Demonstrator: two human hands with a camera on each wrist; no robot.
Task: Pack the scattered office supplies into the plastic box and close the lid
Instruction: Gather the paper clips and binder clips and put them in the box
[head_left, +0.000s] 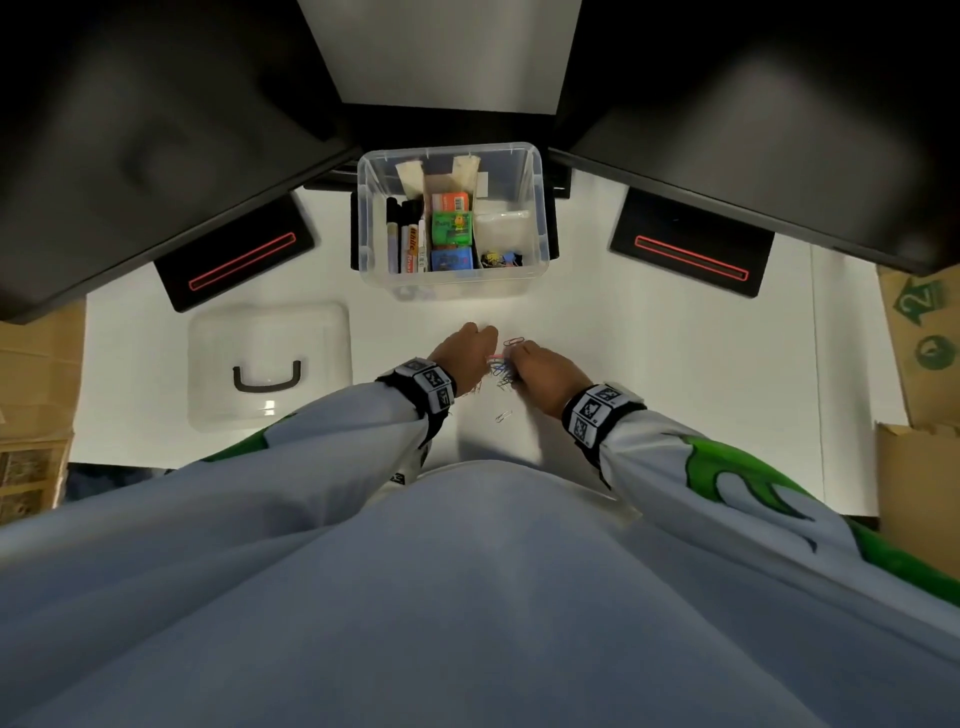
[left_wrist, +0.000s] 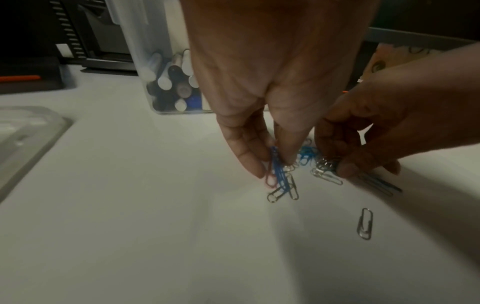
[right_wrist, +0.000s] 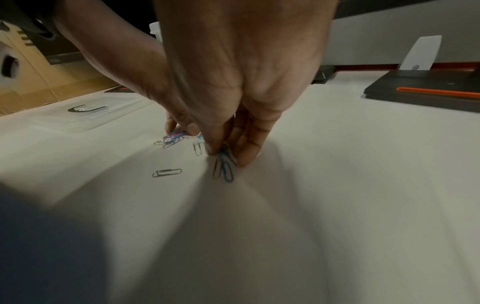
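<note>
Paper clips (left_wrist: 281, 181) are what I'm gathering now, in a loose scatter on the white table (head_left: 649, 364) just in front of me, with the plastic box (head_left: 451, 283) standing open a little farther out. My left hand (head_left: 464, 353) has fingers (left_wrist: 246, 152) and thumb pinched on a small bunch of blue, red and silver clips. My right hand (head_left: 545, 375) is pinched the same way on a few blue and dark ones (right_wrist: 224, 166) that reach down to the table.

Most of the packing looks done, I'd say: markers (head_left: 404, 241), small coloured boxes (head_left: 451, 228) and binder clips (head_left: 501, 259) already sit in the box. Left to do are these clips, including one silver clip (left_wrist: 365, 224) lying apart nearer my body and a pink one (head_left: 513, 341) beyond my fingertips, and then the lid (head_left: 267, 366), which lies flat on the table to my left, well clear of the box.

From above, my hands cover most of the pile, so I can't count what remains. The pale items at the back of the box are hard to identify.
</note>
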